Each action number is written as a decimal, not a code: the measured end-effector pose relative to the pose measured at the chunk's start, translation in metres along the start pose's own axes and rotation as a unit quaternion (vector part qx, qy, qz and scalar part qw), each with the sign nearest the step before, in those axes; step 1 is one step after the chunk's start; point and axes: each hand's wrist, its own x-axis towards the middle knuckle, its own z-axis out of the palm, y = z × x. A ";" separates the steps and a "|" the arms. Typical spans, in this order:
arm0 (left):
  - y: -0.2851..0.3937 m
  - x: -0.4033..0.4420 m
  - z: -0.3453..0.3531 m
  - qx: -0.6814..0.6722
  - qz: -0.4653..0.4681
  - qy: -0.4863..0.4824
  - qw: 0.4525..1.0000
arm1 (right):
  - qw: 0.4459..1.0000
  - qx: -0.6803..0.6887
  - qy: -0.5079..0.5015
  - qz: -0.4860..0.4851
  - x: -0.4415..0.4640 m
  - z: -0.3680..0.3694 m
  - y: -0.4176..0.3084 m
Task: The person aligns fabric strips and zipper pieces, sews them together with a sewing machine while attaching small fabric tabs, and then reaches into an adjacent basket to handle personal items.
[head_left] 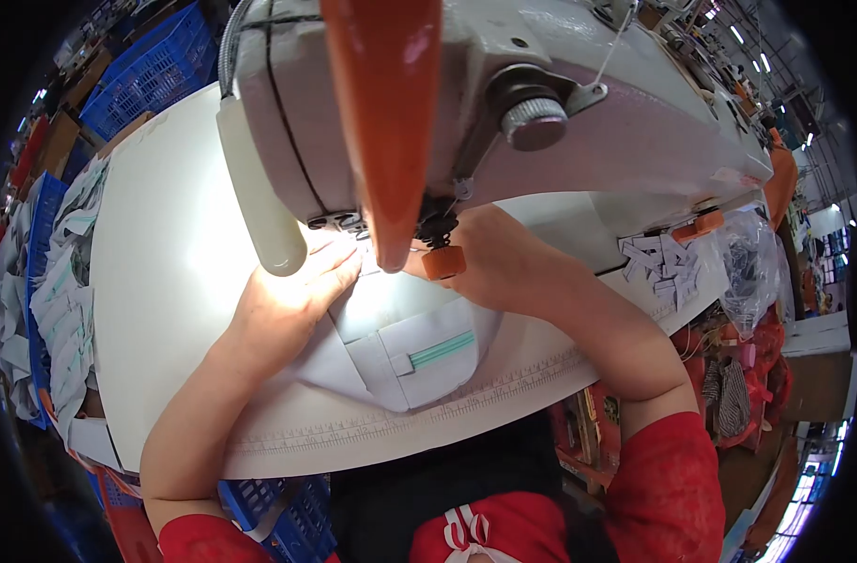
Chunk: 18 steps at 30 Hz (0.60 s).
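A white fabric piece (372, 366) with a green zipper (441, 351) lies on the sewing machine's bed, its near part folded and hanging toward the table edge. My left hand (295, 298) rests on the fabric left of the needle area, fingers stretched forward and lying flat; strong lamp light washes out the fingertips. On the other side, my right hand (477, 258) is at the fabric under the machine head (372, 122). Its fingers are mostly hidden behind the orange bar (386, 141) and orange knob (444, 264). The needle itself is hidden.
A printed ruler (391, 424) runs along the table's front edge. Small white labels (658, 266) and a clear plastic bag (749, 267) lie at the right. Left of the table, a blue crate (42, 281) holds white pieces with green strips (67, 291). Another blue crate (152, 80) stands behind.
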 end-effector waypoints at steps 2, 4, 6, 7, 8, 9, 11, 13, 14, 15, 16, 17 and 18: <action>-0.002 0.002 0.000 0.011 0.005 0.003 1.000 | 1.000 -0.006 -0.006 0.014 0.000 0.000 0.000; -0.004 0.003 -0.001 0.033 0.010 0.004 0.999 | 0.999 -0.011 -0.019 0.038 0.001 0.002 0.000; -0.003 0.005 -0.001 0.043 0.013 0.005 0.999 | 0.998 -0.013 -0.025 0.052 0.002 0.000 -0.001; -0.002 0.008 -0.002 -0.044 -0.061 -0.001 0.997 | 0.996 -0.013 -0.054 0.073 0.004 -0.002 -0.001; -0.001 0.009 -0.003 -0.129 -0.135 -0.007 0.982 | 0.992 -0.012 -0.083 0.093 0.007 -0.004 -0.001; -0.001 0.010 -0.004 -0.212 -0.208 -0.011 0.955 | 0.987 -0.011 -0.112 0.112 0.010 -0.006 -0.001; -0.004 0.009 -0.005 -0.291 -0.281 -0.014 0.915 | 0.982 -0.009 -0.141 0.127 0.013 -0.006 0.000; -0.017 0.003 0.003 -0.156 -0.138 0.007 0.978 | 0.989 -0.013 -0.104 0.108 0.009 0.000 0.005; -0.024 0.001 0.005 -0.085 -0.063 0.016 0.994 | 0.991 -0.017 -0.085 0.099 0.006 0.002 0.007; -0.029 0.002 0.006 -0.014 0.013 0.026 0.999 | 0.994 -0.020 -0.065 0.090 0.005 0.002 0.007; -0.033 0.005 0.005 -0.012 0.011 0.027 1.000 | 0.994 -0.020 -0.065 0.088 0.005 0.001 0.007; -0.038 0.011 0.005 -0.053 -0.046 -0.003 0.997 | 0.992 -0.041 -0.081 0.085 0.005 -0.001 0.006; -0.042 0.016 0.004 -0.094 -0.104 -0.032 0.990 | 0.990 -0.060 -0.097 0.081 0.005 -0.002 0.005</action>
